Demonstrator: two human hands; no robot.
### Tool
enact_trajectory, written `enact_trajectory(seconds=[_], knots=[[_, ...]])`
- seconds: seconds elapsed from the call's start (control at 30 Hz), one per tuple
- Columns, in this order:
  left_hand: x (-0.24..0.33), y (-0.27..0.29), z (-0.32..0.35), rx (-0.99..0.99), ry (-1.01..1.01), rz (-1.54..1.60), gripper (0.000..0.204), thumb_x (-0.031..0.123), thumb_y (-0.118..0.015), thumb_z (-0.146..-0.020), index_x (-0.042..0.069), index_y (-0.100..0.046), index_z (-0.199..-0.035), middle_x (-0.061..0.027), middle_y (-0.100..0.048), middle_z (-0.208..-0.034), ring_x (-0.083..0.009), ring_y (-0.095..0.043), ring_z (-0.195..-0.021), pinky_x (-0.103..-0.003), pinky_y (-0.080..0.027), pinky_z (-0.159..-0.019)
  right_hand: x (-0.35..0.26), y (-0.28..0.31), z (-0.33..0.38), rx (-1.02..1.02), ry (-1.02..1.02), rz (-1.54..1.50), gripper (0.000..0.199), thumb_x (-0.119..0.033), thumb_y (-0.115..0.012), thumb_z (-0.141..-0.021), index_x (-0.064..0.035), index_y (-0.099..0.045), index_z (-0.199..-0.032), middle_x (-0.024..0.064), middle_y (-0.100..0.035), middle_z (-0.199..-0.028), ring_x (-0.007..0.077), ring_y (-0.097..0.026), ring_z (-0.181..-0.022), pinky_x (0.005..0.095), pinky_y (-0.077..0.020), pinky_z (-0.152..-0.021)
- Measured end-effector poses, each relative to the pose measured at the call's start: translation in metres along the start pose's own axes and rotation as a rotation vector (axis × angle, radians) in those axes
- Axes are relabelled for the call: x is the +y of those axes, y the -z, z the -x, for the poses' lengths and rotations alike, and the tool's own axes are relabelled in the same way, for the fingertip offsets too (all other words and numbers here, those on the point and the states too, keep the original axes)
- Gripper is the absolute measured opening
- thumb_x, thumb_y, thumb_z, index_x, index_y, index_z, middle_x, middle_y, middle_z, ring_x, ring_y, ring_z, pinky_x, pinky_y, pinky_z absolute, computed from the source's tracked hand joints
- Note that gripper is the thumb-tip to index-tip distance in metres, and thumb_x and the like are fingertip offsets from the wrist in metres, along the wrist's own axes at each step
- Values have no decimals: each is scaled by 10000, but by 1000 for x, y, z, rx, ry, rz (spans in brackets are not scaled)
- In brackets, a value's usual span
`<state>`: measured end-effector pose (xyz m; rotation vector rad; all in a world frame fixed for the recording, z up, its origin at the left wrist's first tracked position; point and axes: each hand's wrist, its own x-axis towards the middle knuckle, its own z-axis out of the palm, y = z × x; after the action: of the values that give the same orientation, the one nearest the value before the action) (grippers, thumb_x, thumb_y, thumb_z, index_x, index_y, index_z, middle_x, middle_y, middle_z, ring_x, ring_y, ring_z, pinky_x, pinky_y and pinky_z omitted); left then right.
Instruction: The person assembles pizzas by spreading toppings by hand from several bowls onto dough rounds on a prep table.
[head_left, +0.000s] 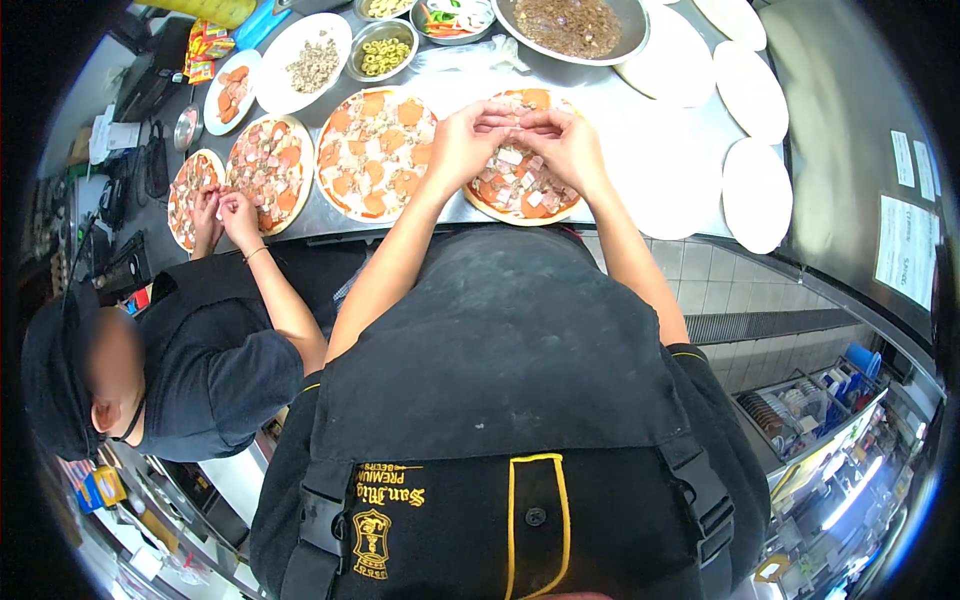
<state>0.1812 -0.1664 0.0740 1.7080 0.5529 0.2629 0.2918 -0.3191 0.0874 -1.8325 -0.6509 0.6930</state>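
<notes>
My left hand [465,140] and my right hand [565,140] meet fingertip to fingertip over a round pizza [520,185] topped with orange slices and pale cubes. Between the fingertips I pinch a small pale piece of topping [513,127]. Just left of that pizza lies another topped pizza [372,152]. Both rest on a steel counter [640,110].
A co-worker in a dark shirt and cap stands at my left, hands [225,212] over two smaller topped pizzas [268,168]. Bowls of olives [382,52], vegetables and minced meat [570,25] line the back. Bare dough rounds [755,192] sit at the right. Tiled floor lies below.
</notes>
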Motion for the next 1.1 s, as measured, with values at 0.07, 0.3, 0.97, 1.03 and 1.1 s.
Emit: enact_trajectory(seconds=[0.07,0.3,0.97,1.03,1.1], knots=[[4,-1,1,1,-10,-67,220,61,-743,-905,11,-732,-1118,-119,-779,-994,-158,-747,-905,-296,-597,-835,9,8,1,42,33,130,279,-176,-790,-867,-24,-772,-1101,106,-778,-935,162,-738,-836,301,-587,-774],[-17,5,2,60,-271,-498,147,140,-744,-903,49,-760,-1016,-118,-756,-889,-217,-730,-799,-347,-567,-720,-2,46,41,-30,-85,692,306,-247,-796,-827,-96,-796,-1094,138,-760,-865,245,-736,-783,373,-571,-762],[-2,70,49,408,27,-150,228,145,-738,-937,33,-744,-1136,-48,-729,-947,-84,-656,-772,-256,-553,-708,-1,46,59,127,-15,457,208,-146,-756,-844,-20,-786,-1006,182,-760,-958,245,-717,-753,358,-566,-726],[3,82,44,504,-70,-215,212,145,-746,-911,36,-750,-1094,-100,-738,-984,-148,-691,-789,-293,-570,-733,3,43,56,204,34,326,188,-120,-747,-859,-15,-787,-1011,173,-763,-994,233,-719,-763,343,-570,-735],[8,103,35,556,-111,-202,217,147,-749,-906,25,-747,-1085,-104,-739,-993,-154,-699,-797,-295,-574,-738,22,43,48,154,169,492,192,-104,-743,-879,-11,-781,-1043,157,-762,-1014,208,-717,-776,329,-572,-742]])
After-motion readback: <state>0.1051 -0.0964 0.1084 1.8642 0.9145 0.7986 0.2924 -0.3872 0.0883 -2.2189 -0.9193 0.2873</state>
